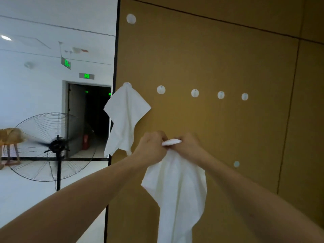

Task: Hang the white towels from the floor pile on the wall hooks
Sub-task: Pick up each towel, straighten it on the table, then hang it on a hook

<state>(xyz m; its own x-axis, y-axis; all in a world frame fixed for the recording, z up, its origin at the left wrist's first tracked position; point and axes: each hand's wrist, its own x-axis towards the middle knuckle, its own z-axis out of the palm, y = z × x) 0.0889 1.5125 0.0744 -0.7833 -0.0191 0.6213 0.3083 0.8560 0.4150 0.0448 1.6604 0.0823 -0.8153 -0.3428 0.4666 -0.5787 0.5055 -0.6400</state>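
A white towel [177, 190] hangs down in front of the brown wall panel [219, 58], gripped at its top edge by both hands. My left hand [152, 146] and my right hand [189, 146] pinch that edge side by side, below the row of hooks. Another white towel [123, 118] hangs from the leftmost hook [127, 84] of the row. To its right several round white hooks are bare, the nearest one [161, 89] above my hands. The floor pile is out of view.
One more hook [131, 18] sits high on the panel and a small one [236, 164] low at the right. Left of the panel's black edge stands a pedestal fan [52, 146], with a dark doorway [94, 116] behind it.
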